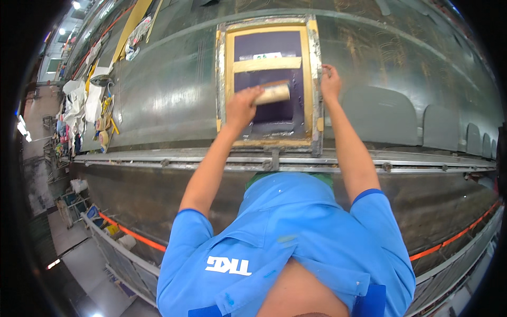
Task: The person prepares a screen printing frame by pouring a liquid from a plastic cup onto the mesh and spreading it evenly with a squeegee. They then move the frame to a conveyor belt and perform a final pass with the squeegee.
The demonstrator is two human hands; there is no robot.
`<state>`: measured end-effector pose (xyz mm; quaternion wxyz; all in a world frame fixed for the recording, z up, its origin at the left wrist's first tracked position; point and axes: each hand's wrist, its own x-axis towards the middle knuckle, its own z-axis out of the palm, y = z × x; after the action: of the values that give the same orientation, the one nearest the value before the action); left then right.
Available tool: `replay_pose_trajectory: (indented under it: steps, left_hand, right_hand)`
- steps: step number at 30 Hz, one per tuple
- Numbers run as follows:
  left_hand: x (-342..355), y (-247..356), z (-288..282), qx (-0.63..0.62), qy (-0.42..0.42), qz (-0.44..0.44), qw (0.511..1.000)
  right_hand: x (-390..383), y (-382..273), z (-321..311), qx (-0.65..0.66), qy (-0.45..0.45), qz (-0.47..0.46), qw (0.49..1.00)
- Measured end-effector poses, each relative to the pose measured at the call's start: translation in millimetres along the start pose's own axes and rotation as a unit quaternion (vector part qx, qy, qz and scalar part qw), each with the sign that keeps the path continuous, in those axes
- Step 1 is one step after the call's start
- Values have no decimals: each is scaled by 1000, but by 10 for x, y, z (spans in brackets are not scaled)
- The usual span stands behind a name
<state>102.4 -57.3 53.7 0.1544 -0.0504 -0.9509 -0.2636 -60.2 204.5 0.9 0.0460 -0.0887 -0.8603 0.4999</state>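
Note:
A screen-printing frame (pixel 317 47) lies on the long grey table ahead of me, with tan tape around its inner border and a dark purple mesh (pixel 264 42) inside. A strip of tan tape (pixel 266 64) crosses the mesh, with a small white label (pixel 268 55) just beyond it. My left hand (pixel 241 108) is closed around one end of a squeegee (pixel 273 93), a pale block with a brownish edge, held over the middle of the mesh. At the frame's right side, my right hand (pixel 330 83) has its fingers curled against the outer edge.
Along the table's near edge runs a metal rail (pixel 195 162), joined to the frame by a bracket (pixel 275 158). Grey rounded panels (pixel 380 113) line the table to the right. Crumpled white sheets (pixel 76 103) and tape rolls (pixel 103 138) sit at the left end.

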Motion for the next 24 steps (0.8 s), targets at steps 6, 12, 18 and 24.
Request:
replay_pose_trajectory:
  steps: [6, 12, 18, 24]
  left_hand:
    - [1105, -68, 203, 55, -83, -25, 995]
    - [292, 104, 325, -23, -161, 117, 980]
    - [-791, 193, -47, 4, -225, 90, 970]
    - [-985, 5, -136, 16, -99, 4, 995]
  right_hand:
    - [-93, -213, -42, -1, 34, -53, 998]
    - [-197, -216, -31, -12, 12, 5, 1000]
    - [-245, -289, 26, -6, 15, -3, 1000]
    - [-306, -334, 11, 0, 0, -3, 1000]
